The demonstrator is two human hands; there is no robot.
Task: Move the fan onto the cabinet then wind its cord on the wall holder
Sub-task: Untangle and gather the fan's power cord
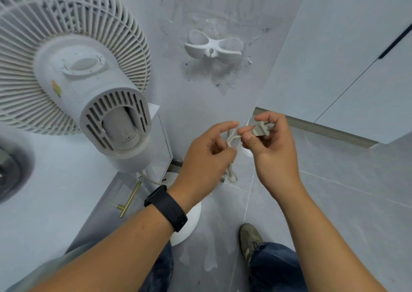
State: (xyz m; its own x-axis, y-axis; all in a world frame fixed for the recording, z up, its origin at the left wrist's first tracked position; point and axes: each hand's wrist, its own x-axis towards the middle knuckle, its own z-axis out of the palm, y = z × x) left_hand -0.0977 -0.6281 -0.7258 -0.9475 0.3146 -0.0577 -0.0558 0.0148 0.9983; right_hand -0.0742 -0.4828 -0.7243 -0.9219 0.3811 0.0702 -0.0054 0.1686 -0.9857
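Fingers [225, 128] of the left hand [207, 158] are curled round loops of the white cord [231, 136], which is pinched between thumb and forefinger; more cord is seen hanging in loops below that hand. A plug [262, 129] is gripped by the right hand [272, 149], its fingers bent round it, just beside the left fingertips. Both hands are held close together in front of the wall, below the holder [213, 47], which is fixed to the wall and carries no cord. The fan [66, 68] is seen at the left, standing on the cabinet [55, 191], its grille turned away and its motor housing facing the camera; its cord is led out from under the base toward the hands. A black band [166, 208] is worn on the left wrist. A brass handle [130, 199] is seen on the cabinet front, and 1 shoe [249, 239] is visible on the tiled floor
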